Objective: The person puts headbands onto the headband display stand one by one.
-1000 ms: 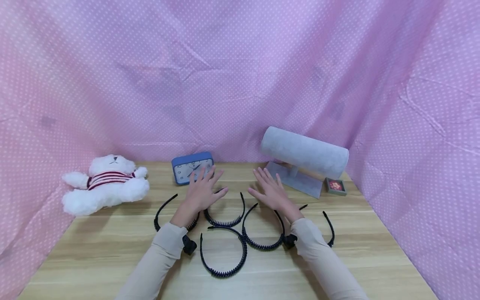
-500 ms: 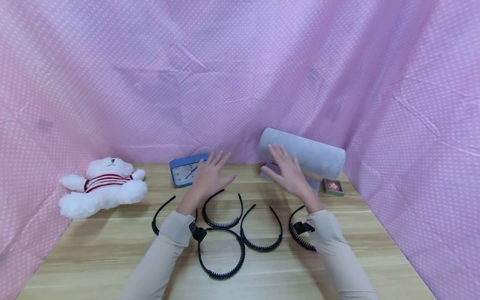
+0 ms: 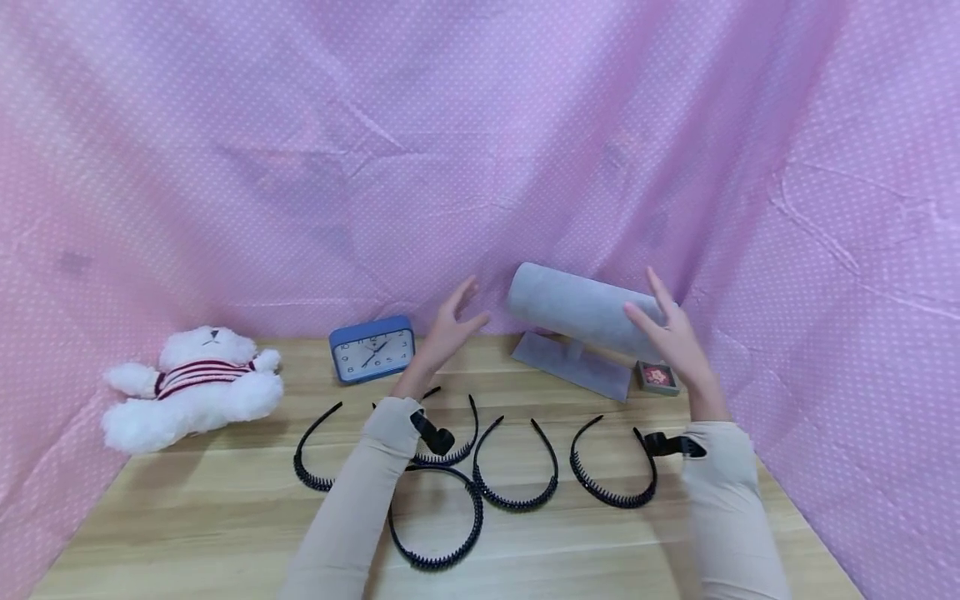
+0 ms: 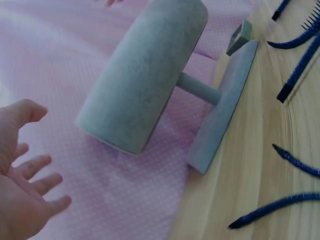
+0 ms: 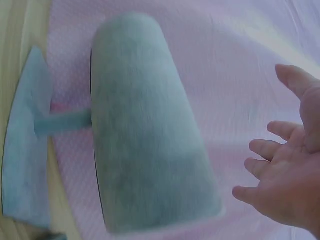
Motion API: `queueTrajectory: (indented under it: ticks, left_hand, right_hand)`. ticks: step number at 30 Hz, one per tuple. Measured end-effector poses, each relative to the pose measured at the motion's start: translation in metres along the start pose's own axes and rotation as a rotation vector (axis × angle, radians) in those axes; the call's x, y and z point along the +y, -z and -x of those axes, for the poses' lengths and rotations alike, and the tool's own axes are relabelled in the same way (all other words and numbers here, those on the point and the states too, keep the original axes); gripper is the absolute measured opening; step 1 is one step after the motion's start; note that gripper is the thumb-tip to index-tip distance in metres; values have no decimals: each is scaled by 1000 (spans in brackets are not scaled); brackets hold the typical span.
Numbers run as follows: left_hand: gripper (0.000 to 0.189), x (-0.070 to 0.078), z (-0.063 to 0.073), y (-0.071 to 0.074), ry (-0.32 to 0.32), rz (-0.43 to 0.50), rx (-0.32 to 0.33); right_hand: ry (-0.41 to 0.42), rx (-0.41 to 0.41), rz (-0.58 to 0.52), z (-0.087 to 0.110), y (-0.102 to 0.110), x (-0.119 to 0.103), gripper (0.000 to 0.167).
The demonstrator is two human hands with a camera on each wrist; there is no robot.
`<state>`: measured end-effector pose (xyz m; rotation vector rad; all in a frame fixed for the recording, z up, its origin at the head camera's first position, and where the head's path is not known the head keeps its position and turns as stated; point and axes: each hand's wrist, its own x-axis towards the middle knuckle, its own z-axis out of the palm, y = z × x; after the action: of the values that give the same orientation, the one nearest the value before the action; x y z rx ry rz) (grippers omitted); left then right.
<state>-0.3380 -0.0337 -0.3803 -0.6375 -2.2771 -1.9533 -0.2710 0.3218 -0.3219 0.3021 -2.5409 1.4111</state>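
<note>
Head view: a T-shaped grey fabric-covered stand with a horizontal cylinder (image 3: 566,302) occupies the 1 o'clock area of the light wood-grain tabletop (image 3: 187,517). The left hand (image 3: 448,329) is raised at the stand's 9 o'clock side, wide, thumb apart from the fingers. The right hand (image 3: 677,342) is raised at the 3 o'clock side, also wide, and overlaps the cylinder's end in this view. Five thin black toothed headbands (image 3: 615,500) lie around the tabletop centre; the left forearm partly covers some of them. A rectangular blue alarm clock with a white dial (image 3: 372,352) stands at 11 o'clock; a white plush bear in a red-striped top (image 3: 197,392) lies at 9 o'clock. A small square grey box with a red panel (image 3: 658,377) sits at 2 o'clock, near the stand's base. Pink dotted cloth (image 3: 450,125) forms the backdrop.

Left wrist view: the left hand is at 8 o'clock, fingers spread, apart from the cylinder at 11 o'clock. Headband ends show from 1 to 4 o'clock.

Right wrist view: the right hand is at 4 o'clock, fingers extended, with a gap between it and the central cylinder.
</note>
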Motion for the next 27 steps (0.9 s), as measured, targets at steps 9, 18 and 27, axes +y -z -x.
queueTrajectory:
  ticks: [9, 18, 27]
  left_hand:
    - [68, -27, -18, -25, -9, 252, 4]
    - [59, -30, -18, -32, 60, 249, 14]
    - [60, -30, -15, -26, 82, 214, -23]
  right_hand:
    - [-64, 32, -232, 14, 37, 41, 78]
    - [-109, -18, -233, 20, 25, 58, 77]
    - [-46, 3, -358, 18, 15, 60, 75]
